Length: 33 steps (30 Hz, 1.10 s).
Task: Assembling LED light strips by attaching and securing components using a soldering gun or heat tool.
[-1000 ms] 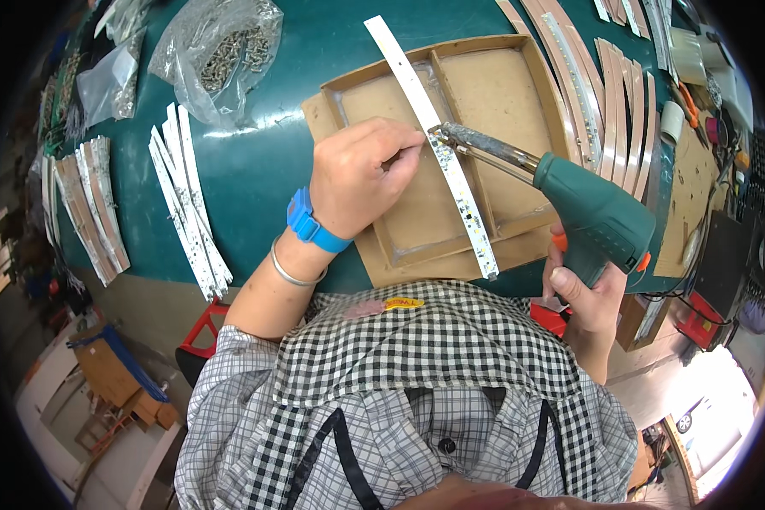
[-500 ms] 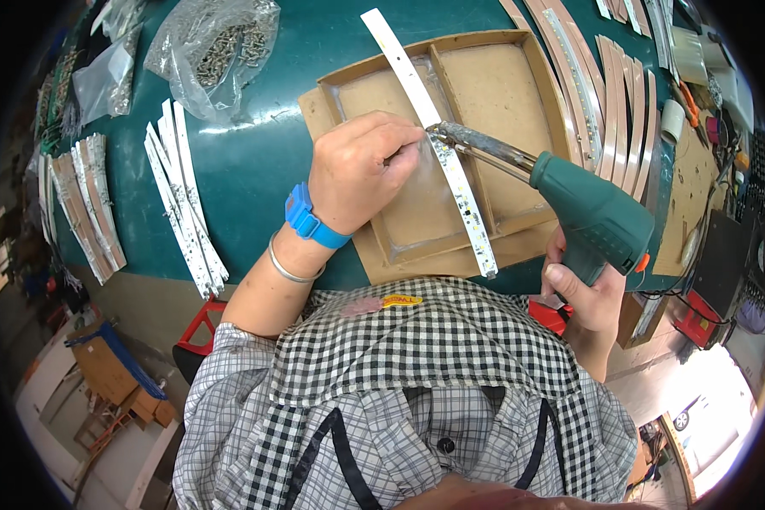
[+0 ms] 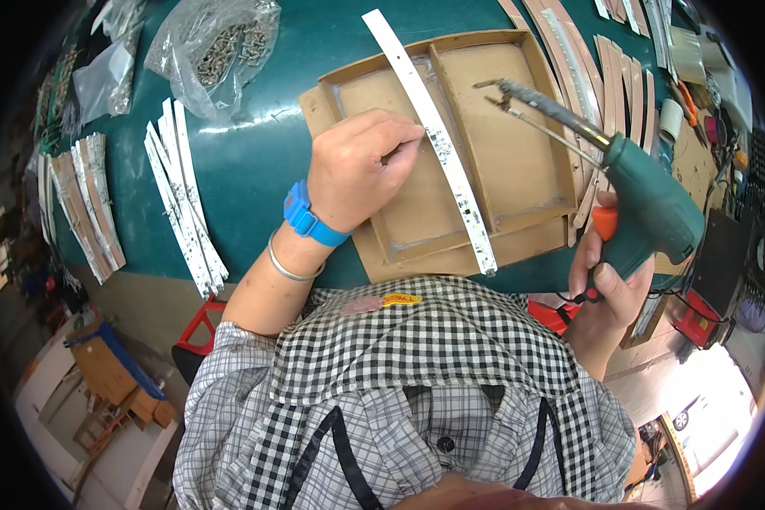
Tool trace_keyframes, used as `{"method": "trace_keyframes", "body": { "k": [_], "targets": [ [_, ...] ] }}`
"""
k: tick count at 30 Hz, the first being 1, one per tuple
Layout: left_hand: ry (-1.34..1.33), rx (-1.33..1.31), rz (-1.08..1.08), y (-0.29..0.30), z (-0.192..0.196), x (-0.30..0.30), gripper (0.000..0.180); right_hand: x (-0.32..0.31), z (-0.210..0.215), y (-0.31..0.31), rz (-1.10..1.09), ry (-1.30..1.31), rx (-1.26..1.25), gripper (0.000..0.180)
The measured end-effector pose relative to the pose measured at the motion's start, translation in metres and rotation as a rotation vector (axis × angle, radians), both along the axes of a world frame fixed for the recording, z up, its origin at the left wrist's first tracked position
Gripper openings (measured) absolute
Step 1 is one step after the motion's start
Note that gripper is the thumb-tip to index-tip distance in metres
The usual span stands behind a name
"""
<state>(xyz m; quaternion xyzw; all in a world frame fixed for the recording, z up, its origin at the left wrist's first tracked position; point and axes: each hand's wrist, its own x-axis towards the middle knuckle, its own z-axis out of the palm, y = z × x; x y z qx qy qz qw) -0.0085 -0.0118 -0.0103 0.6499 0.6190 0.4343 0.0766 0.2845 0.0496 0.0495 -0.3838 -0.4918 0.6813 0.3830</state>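
Observation:
A long white LED circuit strip (image 3: 455, 174) lies slantwise across a shallow, divided cardboard tray (image 3: 476, 39). My left hand (image 3: 361, 161) is closed in a pinch, its fingertips at the strip's left edge near the middle. Whatever sits between those fingertips is too small or hidden to make out. Wrapped round the handle of a green soldering gun (image 3: 654, 200) is my right hand (image 3: 616, 289), near an orange trigger. The gun's dark metal tip points up and left over the tray's right compartment, apart from the strip.
Several white strips (image 3: 183, 200) lie on the green table to the left, with brown and white strips (image 3: 85, 204) farther left. A clear bag of small metal parts (image 3: 221, 55) lies at the back. More strips (image 3: 625, 110) and a cardboard sheet with tools (image 3: 697, 170) are at the right.
The soldering gun has lifted off the strip and moved right with my right hand, its tip now apart from the strip. My left hand has stayed almost still.

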Motion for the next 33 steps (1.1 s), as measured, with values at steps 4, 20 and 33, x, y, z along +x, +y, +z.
{"method": "trace_keyframes", "body": {
  "k": [4, 20, 33],
  "targets": [
    [-0.020, -0.004, -0.014, -0.001, 0.003, -0.002, 0.018, 0.004, 0.005, 0.006, -0.034, 0.084, 0.059, 0.086],
    [0.448, -0.139, -0.425, 0.010, 0.058, 0.039, 0.029, 0.012, -0.017, 0.043, -0.407, -0.974, 0.822, 0.056],
    [0.599, -0.046, -0.565, 0.015, 0.066, 0.027, 0.022, 0.008, -0.028, 0.041, -0.352, -1.059, 0.860, 0.062]
  ]
}}
